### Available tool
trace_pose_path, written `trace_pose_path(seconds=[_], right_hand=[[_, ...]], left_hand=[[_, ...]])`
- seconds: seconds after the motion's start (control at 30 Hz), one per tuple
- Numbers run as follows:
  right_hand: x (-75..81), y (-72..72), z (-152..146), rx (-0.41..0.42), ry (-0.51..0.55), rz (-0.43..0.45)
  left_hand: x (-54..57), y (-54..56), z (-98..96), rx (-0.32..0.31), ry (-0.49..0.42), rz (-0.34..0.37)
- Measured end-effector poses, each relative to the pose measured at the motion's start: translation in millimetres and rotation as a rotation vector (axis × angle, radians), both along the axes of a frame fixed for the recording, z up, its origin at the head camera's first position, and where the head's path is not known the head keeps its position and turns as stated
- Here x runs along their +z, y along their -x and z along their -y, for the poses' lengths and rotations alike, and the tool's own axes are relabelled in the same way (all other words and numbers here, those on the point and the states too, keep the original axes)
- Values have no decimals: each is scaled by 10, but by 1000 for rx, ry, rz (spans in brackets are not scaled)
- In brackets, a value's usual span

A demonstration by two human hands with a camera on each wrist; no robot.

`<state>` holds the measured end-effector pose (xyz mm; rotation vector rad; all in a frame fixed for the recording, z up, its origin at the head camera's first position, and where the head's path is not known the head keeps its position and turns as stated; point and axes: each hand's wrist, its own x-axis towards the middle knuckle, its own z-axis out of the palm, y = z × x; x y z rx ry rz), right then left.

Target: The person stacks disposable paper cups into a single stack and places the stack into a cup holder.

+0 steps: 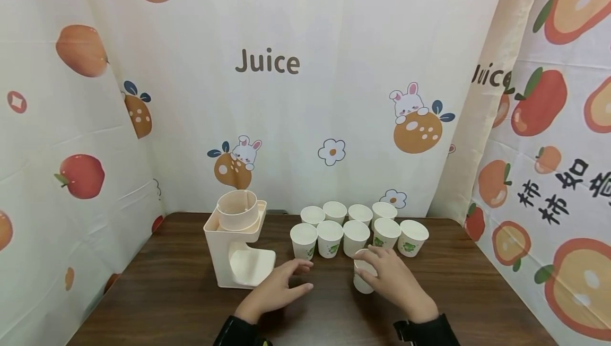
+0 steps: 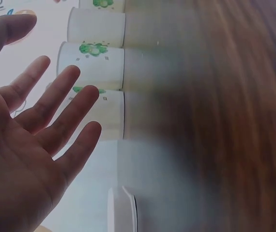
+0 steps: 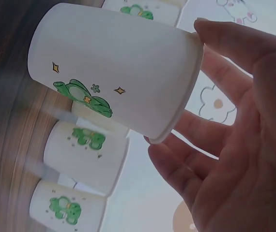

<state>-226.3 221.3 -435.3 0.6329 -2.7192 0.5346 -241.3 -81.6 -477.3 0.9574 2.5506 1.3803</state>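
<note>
My right hand (image 1: 389,277) holds a white paper cup (image 1: 364,286) by its rim, near the front of the table. In the right wrist view this cup (image 3: 114,72) shows a green cartoon print, with the thumb at one side of the rim and fingertips at the other. Nothing is in my left hand (image 1: 279,288), which hovers palm inward with spread fingers in front of the cream-coloured machine (image 1: 219,261). That machine has a round container (image 1: 237,213) on top and a flat base plate (image 1: 258,266).
Several more paper cups (image 1: 329,240) stand upright in two rows behind my hands, right of the machine. They rest on a dark wooden table (image 1: 167,293). A fruit-printed curtain (image 1: 296,112) hangs along the back and both sides.
</note>
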Motion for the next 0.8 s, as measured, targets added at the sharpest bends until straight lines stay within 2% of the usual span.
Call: trace_pose_path(seconds=[0.27, 0.63, 0.8], right_hand=[[4, -39, 181, 121, -10, 10], [-29, -85, 395, 222, -3, -24], [-55, -116, 483, 238, -16, -29]], left_hand=[[-10, 28, -125, -15, -19, 36], [-31, 25, -240, -19, -44, 79], [-28, 15, -251, -25, -51, 93]])
